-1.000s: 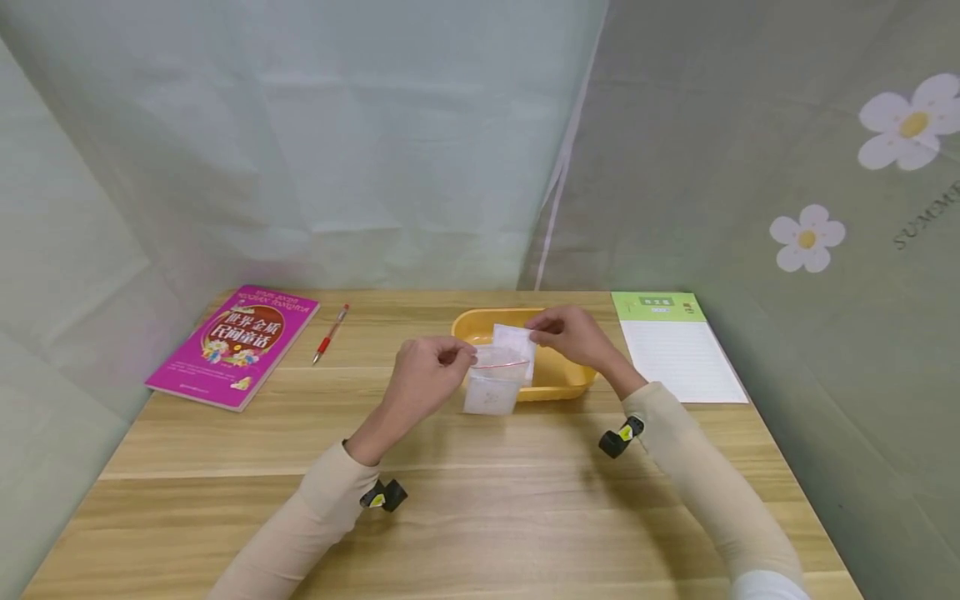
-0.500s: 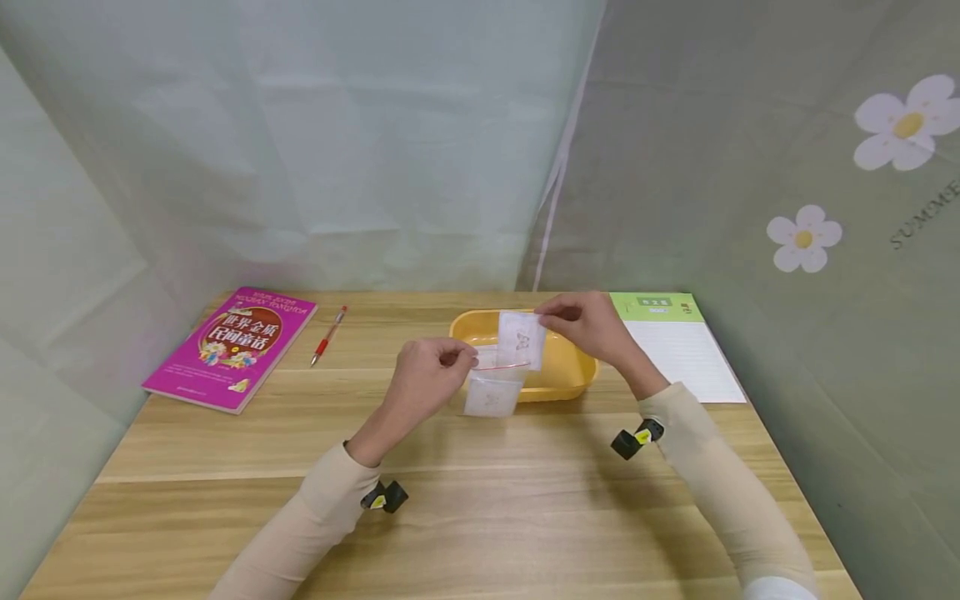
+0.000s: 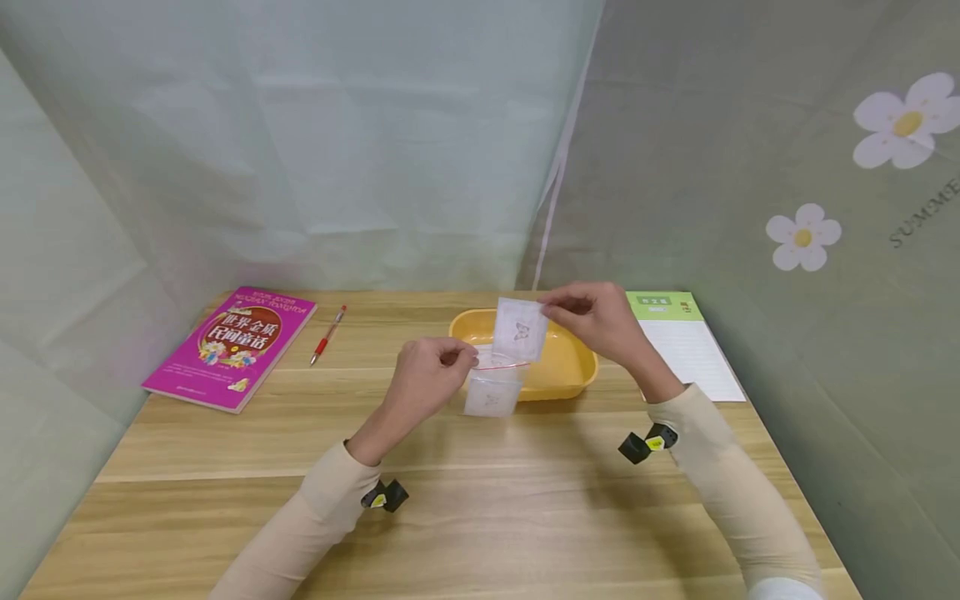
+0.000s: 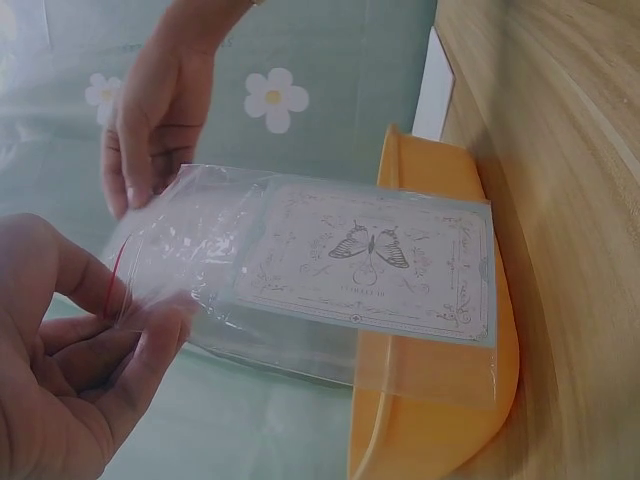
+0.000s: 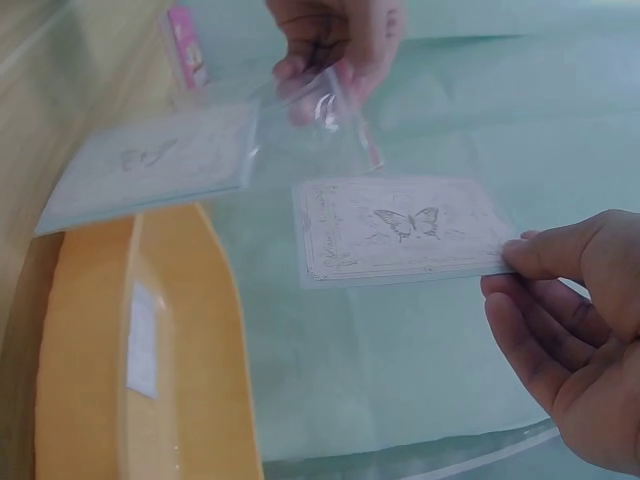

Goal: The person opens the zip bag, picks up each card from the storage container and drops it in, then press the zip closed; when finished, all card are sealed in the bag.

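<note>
Head view: with the yellow tray (image 3: 566,368) being taken as the dial's centre, a clear bag (image 3: 495,378) is being held up toward seven o'clock, its red-lined mouth being pinched by the left hand (image 3: 431,375). A butterfly-printed card (image 3: 520,329) is being gripped between thumb and fingers of the right hand (image 3: 596,321), being raised at one o'clock from the bag; whether the two are touching cannot be told. In the left wrist view, a second card (image 4: 370,260) is being seen inside the bag. A purple book (image 3: 228,348) and, closer, a red pen (image 3: 328,335) are being supported at nine o'clock by the wooden table (image 3: 487,517), a green-topped notepad (image 3: 686,354) at three.
</note>
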Demonstrator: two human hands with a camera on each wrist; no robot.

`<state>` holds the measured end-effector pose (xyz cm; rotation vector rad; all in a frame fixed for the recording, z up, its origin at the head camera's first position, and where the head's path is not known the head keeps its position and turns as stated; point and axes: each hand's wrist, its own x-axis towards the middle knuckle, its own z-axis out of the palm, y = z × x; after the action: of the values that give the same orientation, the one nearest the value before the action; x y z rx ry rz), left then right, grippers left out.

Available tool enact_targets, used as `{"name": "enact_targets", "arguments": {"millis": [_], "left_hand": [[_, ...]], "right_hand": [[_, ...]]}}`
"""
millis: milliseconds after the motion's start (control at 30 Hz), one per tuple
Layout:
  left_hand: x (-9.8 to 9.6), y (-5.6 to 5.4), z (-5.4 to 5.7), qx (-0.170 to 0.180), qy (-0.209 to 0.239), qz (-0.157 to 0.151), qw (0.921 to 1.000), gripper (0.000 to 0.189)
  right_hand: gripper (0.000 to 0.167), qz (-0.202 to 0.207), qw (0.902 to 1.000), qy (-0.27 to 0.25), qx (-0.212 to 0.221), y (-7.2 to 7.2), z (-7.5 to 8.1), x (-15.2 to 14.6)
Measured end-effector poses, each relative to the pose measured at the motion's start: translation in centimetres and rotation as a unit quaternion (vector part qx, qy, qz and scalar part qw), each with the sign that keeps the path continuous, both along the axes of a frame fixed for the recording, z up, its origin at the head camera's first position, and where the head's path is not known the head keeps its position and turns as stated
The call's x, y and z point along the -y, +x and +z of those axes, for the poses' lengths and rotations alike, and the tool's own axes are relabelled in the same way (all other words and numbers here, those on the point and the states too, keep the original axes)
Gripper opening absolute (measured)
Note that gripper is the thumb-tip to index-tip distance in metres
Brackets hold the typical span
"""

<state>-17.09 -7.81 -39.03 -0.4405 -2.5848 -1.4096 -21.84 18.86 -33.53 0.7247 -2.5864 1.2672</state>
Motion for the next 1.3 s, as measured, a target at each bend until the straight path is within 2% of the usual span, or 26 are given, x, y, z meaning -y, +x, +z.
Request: {"name": "enact_targets", "arguments": {"millis": [333,633,933,1300], "left_hand": [[0.1,-0.1,-0.1,-0.001,-0.001,-0.004,1.0000,0.015],[0.0,-0.1,-0.1,0.001,-0.005,-0.002,1.0000,0.015],[0.0,-0.2,-0.1,0.002,0.002,-0.003,1.0000,0.015],[0.0,-0.2,-0.1,0.002,0.002,-0.008,1.0000,0.017]], "right_hand": [[0.012,0.006,0.9978,-0.026,-0.060,1.1,1.5,0.1],[0.012,0.015,0.9945,-0.055,-0.088,1.7,2.4,0.0],[0.012,0.013,0.9930,-0.069,-0.095,2.3,2.5,0.5],[0.012,0.014,0.9934,-0.078,-0.083,2.2,1.9,0.8]]}}
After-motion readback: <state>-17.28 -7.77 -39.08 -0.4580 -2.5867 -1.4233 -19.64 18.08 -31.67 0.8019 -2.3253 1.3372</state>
